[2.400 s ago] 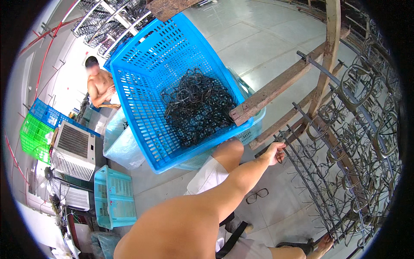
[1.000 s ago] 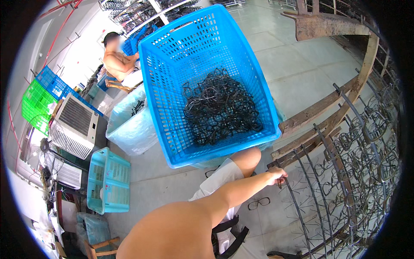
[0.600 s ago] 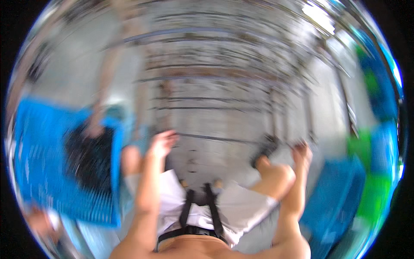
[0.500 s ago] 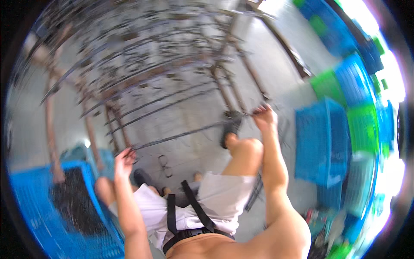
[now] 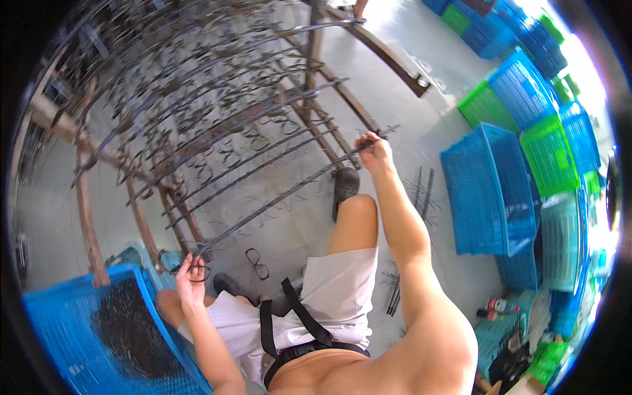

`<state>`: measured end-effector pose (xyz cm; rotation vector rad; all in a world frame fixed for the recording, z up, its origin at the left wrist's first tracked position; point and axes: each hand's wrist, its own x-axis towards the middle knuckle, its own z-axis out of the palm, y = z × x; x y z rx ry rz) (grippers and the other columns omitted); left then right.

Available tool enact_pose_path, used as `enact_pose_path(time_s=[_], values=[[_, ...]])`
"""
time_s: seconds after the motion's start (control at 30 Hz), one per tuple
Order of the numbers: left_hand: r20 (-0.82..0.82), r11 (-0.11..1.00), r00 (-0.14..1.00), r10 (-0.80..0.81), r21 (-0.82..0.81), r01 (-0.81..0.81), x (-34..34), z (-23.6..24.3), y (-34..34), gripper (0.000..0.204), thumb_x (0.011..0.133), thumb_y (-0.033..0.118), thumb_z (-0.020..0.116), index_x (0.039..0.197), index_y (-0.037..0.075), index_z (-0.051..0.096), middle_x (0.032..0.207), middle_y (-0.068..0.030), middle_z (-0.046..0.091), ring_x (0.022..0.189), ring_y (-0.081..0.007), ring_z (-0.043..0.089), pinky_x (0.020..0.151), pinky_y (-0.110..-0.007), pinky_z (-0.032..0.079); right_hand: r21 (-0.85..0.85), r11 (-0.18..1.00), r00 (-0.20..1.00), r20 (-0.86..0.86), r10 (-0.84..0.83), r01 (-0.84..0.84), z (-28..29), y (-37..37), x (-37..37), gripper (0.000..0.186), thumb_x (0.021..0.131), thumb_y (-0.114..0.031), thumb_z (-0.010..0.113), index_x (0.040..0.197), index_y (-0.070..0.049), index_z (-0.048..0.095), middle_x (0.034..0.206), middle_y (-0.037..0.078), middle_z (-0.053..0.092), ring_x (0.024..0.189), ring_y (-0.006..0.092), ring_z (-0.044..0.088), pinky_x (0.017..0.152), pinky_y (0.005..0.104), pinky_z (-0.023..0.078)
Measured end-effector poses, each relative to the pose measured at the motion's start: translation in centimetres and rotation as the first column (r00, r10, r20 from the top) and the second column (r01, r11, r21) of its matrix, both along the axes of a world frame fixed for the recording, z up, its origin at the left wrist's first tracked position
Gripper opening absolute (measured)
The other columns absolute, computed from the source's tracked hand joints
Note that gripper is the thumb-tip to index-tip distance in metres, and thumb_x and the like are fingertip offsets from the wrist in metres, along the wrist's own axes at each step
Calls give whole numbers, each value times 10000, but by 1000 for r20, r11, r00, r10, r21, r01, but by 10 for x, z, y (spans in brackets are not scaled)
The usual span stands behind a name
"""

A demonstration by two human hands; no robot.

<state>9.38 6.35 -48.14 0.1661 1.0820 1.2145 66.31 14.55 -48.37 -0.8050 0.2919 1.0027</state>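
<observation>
A pronged rod [image 5: 283, 195], seemingly stiff, light and best held by its ends, ran from eight to two o'clock, where the right hand [image 5: 377, 155] clasped it; the left hand [image 5: 191, 280] pinched an eyeglass frame [image 5: 201, 271] at eight.

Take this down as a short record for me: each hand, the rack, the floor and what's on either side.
Left hand: fingers on a black eyeglass frame, near one end of the bar
Right hand: grips the long dark bar near its other end
Rack: ahead, wooden beams, rows of bars, hanging frames
Floor: loose eyeglasses; spiked bars past the right forearm
Left side: blue perforated basket containing a dark heap
Right side: blue crate, green crate
Unclear: whether the left hand touches the bar
</observation>
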Motion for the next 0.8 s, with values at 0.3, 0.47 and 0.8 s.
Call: enact_pose_path(time_s=[0.3, 0.47, 0.8], values=[[108, 946, 975, 193, 243, -214, 12, 42, -8, 284, 863, 103, 570, 1135, 20, 559, 1030, -79, 606, 925, -199, 593, 841, -304, 494, 183, 960, 962, 212, 171, -211, -75, -6, 73, 200, 923, -160, 407, 922, 10, 511, 717, 81, 480, 637, 211, 470, 602, 306, 434], [133, 905, 925, 356, 197, -377, -3, 26, 6, 222, 881, 68, 512, 1093, 34, 564, 990, -54, 607, 864, -164, 576, 796, -306, 501, 320, 916, 969, 132, 208, -241, -57, 6, 26, 206, 932, -205, 405, 830, -28, 435, 687, 83, 428, 618, 222, 423, 612, 358, 410], [-157, 947, 940, 304, 157, -280, 9, 31, -7, 185, 848, 133, 562, 977, 0, 562, 920, -66, 590, 788, -153, 582, 660, -263, 461, -267, 948, 842, 539, -3, 175, -30, -52, 64, 298, 882, -313, 550, 893, -19, 507, 933, 134, 533, 812, 229, 519, 683, 345, 468]])
